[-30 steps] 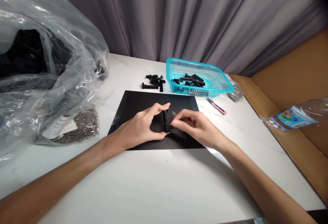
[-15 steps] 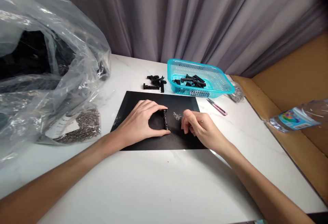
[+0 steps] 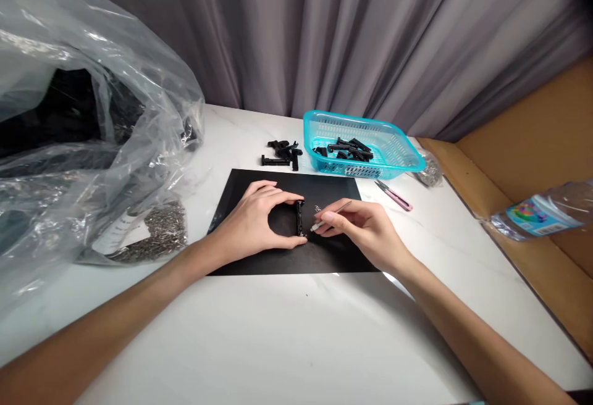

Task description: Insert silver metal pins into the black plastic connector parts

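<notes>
Between thumb and forefinger, my left hand grips a narrow black plastic part by its two ends, upright on the black mat. My right hand pinches a thin pen-like tool with a pale tip and a slim metal rear end. Its tip points at the part's lower right side, slightly apart from it. Small silvery metal pieces lie on the mat just beyond my right fingers, which partly hide them.
Beyond the mat are several loose black parts and a blue basket with more inside. A pink-handled cutter lies to the right, near a plastic bottle. Left stand a bag of metal pieces and a large clear bag.
My right hand has turned the thin tool so its pale tip shows and has brought it left, closer to the black part. My left hand keeps its grip. The view has shifted slightly.
</notes>
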